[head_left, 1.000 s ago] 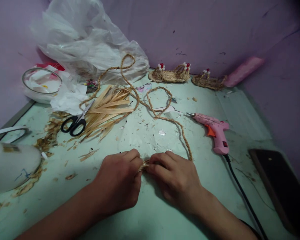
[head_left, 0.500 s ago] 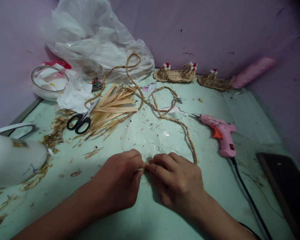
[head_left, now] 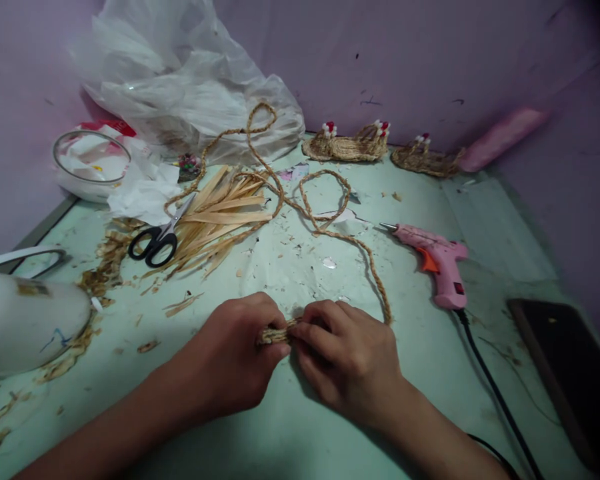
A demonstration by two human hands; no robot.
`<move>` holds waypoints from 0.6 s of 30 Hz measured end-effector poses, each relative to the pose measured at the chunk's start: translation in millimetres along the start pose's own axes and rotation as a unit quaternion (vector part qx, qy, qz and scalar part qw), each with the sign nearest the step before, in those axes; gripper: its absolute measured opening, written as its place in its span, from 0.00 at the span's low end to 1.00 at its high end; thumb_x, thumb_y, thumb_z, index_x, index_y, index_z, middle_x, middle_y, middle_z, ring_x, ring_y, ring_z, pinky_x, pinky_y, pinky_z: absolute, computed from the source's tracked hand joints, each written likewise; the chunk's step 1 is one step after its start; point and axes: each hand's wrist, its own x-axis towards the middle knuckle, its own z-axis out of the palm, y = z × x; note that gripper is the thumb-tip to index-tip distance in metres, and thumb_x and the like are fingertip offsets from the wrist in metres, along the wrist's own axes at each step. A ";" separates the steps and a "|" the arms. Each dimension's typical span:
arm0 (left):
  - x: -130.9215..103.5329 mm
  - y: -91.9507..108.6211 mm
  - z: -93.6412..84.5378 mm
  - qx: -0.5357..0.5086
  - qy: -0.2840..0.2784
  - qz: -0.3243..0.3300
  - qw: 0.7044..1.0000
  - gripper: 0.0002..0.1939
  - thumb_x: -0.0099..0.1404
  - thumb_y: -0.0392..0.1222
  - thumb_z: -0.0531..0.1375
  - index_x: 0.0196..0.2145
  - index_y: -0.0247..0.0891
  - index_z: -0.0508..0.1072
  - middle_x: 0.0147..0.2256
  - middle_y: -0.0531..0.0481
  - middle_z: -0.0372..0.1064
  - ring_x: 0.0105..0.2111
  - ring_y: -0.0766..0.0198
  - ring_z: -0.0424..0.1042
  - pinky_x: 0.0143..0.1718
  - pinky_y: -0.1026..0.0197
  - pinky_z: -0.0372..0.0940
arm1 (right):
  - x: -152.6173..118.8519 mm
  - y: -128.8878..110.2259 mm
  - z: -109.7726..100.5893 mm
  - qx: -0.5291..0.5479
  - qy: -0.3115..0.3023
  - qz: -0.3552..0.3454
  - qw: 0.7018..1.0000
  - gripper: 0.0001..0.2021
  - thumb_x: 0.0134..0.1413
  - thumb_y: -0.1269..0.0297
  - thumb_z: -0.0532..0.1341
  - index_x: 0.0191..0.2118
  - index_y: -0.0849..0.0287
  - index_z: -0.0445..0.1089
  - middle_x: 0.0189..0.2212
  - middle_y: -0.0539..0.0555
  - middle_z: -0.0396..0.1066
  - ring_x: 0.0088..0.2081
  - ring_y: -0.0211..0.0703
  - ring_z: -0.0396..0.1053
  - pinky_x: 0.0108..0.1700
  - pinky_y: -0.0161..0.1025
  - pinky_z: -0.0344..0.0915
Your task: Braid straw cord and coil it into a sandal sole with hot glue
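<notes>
My left hand (head_left: 233,353) is closed around a small flat piece of coiled braided cord (head_left: 274,335), its layered edge showing between thumb and fingers. My right hand (head_left: 353,353) pinches the same coil at its right end. From behind the right hand, the loose braided cord (head_left: 374,270) runs up the table and makes loops. Part of the cord lies across a bundle of dry straw-like strips (head_left: 225,213). Most of the coil is hidden by my fingers.
Black-handled scissors (head_left: 155,245) lie left of the strips. To the right are a pink glue gun (head_left: 437,257) with its cable and a dark phone (head_left: 560,360). Small woven slippers (head_left: 350,148) stand by the wall. A plastic bag (head_left: 190,87), glass bowl (head_left: 93,190) and white container (head_left: 35,320) are left.
My left hand has turned slightly, and more of the coil's layered edge now shows between its fingers. The right hand keeps its pinch. The whole view has shifted a little.
</notes>
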 end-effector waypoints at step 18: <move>6.2 3.0 21.1 0.117 0.094 0.109 0.983 0.07 0.48 0.28 0.52 0.19 0.37 0.58 0.22 0.51 0.58 0.24 0.65 0.60 0.24 0.63 0.57 | 2.4 6.4 2.5 0.051 0.014 0.010 0.999 0.06 0.49 0.70 0.59 0.25 0.60 0.72 0.26 0.53 0.68 0.26 0.40 0.64 0.25 0.36 0.59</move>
